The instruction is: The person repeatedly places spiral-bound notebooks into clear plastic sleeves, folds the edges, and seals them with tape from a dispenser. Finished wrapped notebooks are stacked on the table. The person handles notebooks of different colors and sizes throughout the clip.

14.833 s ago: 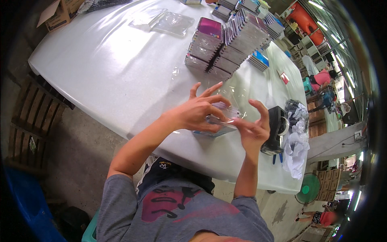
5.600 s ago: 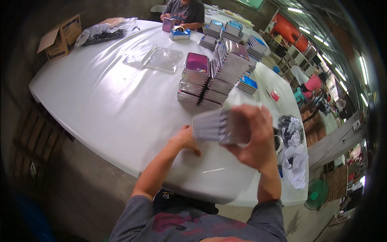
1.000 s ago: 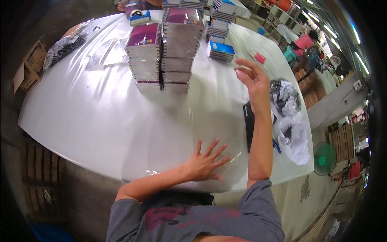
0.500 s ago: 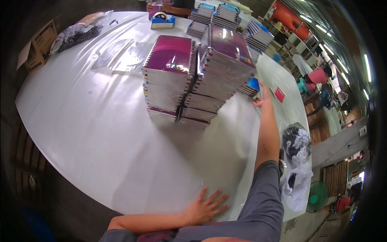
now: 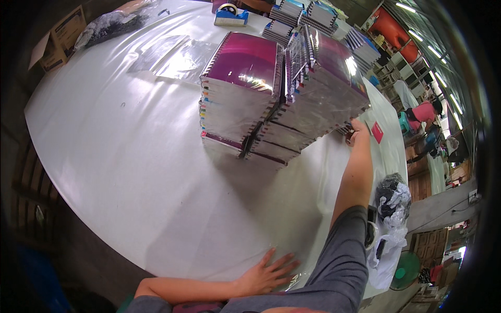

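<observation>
Got the left hand spread wide, palm down by the near edge of the table, gripping nothing. Got the right hand stretched toward the right edge, fingers bent at a small notebook pile, mostly hidden, so can't tell if gripped. Also seeing tall purple-topped notebook stacks mid-table, plus a blue tape dispenser by the far edge.

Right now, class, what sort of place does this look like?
Probably a packing workshop, judging by stacks of plastic-wrapped spiral notebooks, a blue tape dispenser and a large white table.
</observation>
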Demonstrator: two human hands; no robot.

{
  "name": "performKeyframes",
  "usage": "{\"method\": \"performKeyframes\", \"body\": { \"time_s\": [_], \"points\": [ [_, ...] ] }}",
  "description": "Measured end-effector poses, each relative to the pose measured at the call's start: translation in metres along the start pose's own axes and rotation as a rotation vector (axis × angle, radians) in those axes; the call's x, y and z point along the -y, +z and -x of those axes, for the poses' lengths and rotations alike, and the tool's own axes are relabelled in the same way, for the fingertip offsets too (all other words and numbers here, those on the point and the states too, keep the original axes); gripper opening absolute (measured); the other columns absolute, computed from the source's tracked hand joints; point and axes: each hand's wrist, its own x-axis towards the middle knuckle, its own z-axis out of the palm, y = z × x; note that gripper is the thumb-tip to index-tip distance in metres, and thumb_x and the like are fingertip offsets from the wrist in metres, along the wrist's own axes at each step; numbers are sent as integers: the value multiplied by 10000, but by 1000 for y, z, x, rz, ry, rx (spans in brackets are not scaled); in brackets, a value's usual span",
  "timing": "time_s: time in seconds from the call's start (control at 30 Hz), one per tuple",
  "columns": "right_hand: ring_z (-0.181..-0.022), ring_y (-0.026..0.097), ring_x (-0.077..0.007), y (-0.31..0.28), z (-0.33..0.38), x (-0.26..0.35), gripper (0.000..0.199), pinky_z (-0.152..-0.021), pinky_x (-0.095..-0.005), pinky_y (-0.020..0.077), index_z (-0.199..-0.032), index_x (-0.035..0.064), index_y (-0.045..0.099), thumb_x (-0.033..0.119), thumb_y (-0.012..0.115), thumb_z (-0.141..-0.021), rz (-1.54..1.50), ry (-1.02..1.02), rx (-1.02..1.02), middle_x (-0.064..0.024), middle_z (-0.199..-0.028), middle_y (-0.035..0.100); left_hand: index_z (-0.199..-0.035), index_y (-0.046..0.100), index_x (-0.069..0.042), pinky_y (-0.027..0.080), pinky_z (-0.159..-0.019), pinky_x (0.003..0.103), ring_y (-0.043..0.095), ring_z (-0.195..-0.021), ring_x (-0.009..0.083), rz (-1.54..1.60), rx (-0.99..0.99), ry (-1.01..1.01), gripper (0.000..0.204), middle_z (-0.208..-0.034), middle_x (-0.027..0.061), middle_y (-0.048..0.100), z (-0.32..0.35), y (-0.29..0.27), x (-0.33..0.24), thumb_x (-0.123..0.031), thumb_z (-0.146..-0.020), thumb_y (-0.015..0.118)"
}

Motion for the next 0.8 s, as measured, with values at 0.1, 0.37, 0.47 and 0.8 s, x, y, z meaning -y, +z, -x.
{"method": "performKeyframes", "body": {
  "time_s": [0.1, 0.37, 0.47, 0.8],
  "points": [
    [-946, 564, -191, 17, 47, 6, 484, -805, -437, 360, -1021, 158, 578, 286, 827, -626, -63, 30, -76, -42, -1011, 644, -1416, 355, -289, 29, -1090, 650, 106, -1436, 270, -5, -21, -19, 674, -1549, 41, 175, -1, 3, -1, -610, -831, 441],
    [-966, 598, -311, 18, 29, -13, 208, -869, -569, 418, -965, 112, 584, 245, 638, -814, -327, -33, 211, -87, -962, 648, -1427, 336, -283, 95, -1077, 640, 136, -1428, 261, -24, -50, -19, 812, -1545, 34, 194, 0, 11, -3, -642, -733, 558],
    [-860, 622, -312, 24, 27, -31, 270, -805, -555, 463, -992, 85, 586, 232, 677, -784, -445, -199, 166, -96, -940, 649, -1425, 338, -286, 116, -1072, 638, 148, -1426, 257, 16, 5, -9, 832, -1539, 35, 208, -1, -1, -3, -649, -718, 583],
    [-925, 616, -253, -54, 221, -36, 838, -848, -332, 490, -1236, -11, 482, 118, 865, -502, 286, -1054, -649, -164, -1077, 622, -1415, 366, -265, 97, -1052, 685, 125, -1425, 311, -75, -80, -5, 812, -1524, 78, 228, 1, -10, 3, -693, -745, 529]
  ]
}}
